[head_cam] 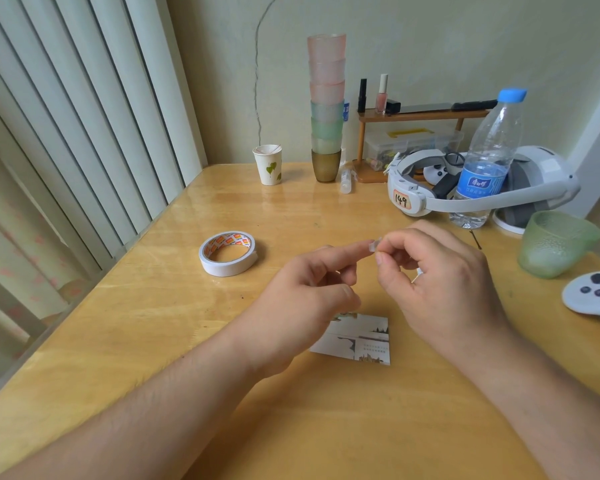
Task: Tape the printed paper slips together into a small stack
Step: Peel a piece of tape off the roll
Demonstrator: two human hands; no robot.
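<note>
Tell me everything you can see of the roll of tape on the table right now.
The white roll of double-sided tape lies flat on its side on the yellow wooden table, its hole facing up. The outer band looks like white paper backing; the inner core is cardboard printed with orange and red marks. It is a fairly full ring, and no loose end shows. It sits left of both hands, apart from them, and only the table touches it.
</note>
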